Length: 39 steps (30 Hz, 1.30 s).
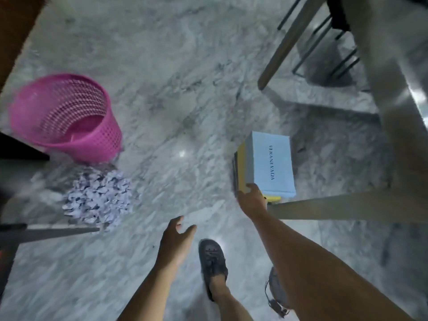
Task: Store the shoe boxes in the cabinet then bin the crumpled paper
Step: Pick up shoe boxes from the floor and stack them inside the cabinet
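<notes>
A stack of shoe boxes (pixel 271 163) stands on the marble floor at the right, a pale blue lid with dark lettering on top and a yellow box under it. My right hand (pixel 252 198) grips the stack's near left corner, fingers curled on the blue box's edge. Lower, in the middle of the view, my left hand (pixel 176 242) hovers over the floor, open and holding nothing. A pile of crumpled white paper (pixel 97 198) lies on the floor at the left. Just beyond it a pink mesh bin (pixel 67 117) stands tilted in the blurred view.
A table's wooden legs (pixel 289 40) and top rise at the right, close to the boxes; one leg (pixel 342 207) runs just beside my right hand. A black wire rack (pixel 328 52) stands behind. Dark furniture edges (pixel 20 151) line the left. My shoes (pixel 213 262) are below.
</notes>
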### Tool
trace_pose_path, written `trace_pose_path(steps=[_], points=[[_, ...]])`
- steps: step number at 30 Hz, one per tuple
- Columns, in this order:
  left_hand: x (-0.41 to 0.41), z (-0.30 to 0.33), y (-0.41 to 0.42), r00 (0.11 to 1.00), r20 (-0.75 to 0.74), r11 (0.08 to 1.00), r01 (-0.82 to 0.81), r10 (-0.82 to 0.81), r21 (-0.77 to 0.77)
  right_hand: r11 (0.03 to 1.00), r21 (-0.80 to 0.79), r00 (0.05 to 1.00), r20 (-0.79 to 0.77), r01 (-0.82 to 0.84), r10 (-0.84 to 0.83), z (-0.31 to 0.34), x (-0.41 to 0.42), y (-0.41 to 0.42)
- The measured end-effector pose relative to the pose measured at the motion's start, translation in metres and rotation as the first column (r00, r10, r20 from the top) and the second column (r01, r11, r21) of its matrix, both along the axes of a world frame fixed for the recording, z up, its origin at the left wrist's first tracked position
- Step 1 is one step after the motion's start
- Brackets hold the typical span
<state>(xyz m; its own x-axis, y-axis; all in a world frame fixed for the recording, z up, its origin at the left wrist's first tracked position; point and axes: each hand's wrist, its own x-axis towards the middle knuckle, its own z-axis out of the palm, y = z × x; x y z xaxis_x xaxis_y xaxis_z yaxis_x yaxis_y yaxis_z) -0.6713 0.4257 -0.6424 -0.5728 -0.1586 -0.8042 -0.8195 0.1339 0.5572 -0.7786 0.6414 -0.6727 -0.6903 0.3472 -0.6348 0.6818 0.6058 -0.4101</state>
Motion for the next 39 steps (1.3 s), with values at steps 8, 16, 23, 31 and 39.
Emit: trace_pose_path(steps=[8, 16, 23, 31, 39], points=[[-0.154, -0.101, 0.178, 0.987, 0.044, 0.981, 0.150, -0.156, 0.120, 0.930, 0.088, 0.932, -0.101, 0.356, -0.347, -0.081, -0.084, 0.193], [-0.206, -0.207, 0.264, 0.992, 0.039, 0.964, 0.107, -0.120, 0.242, 0.884, -0.195, 0.902, 0.014, 0.426, -0.431, -0.174, -0.084, 0.256], [-0.164, -0.203, 0.260, 0.996, -0.066, 0.960, 0.079, -0.064, 0.267, 0.851, -0.257, 0.842, -0.182, 0.457, -0.507, -0.173, -0.059, 0.239], [-0.058, -0.146, 0.147, 0.992, -0.033, 0.970, -0.112, 0.122, 0.214, 0.909, -0.363, 0.945, -0.170, 0.203, -0.279, -0.102, 0.004, 0.127], [0.152, -0.084, 0.006, 0.915, -0.087, 0.916, -0.382, 0.393, 0.120, 0.938, -0.344, 0.997, -0.072, -0.031, 0.006, -0.031, 0.149, -0.024]])
